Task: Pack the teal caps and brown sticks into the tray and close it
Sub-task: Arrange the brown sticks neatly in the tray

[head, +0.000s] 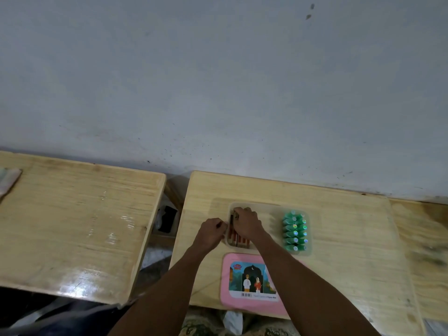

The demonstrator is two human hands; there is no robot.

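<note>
A clear tray (pixel 271 209) lies on the right wooden table. Several teal caps (pixel 295 231) stand in two rows at the tray's right end. Several brown sticks (pixel 238 240) lie at its left end. My right hand (pixel 246 223) is over the sticks with its fingers curled down on them. My left hand (pixel 210 232) is closed at the tray's left rim, pinching the edge. The pink lid (pixel 252 284) with a picture label lies flat just in front of the tray, partly under my right forearm.
A second wooden table (pixel 72 224) stands to the left, with a gap between the two tables. A flat pale object (pixel 7 180) sits at its far left edge. A grey wall (pixel 218 81) runs behind both tables.
</note>
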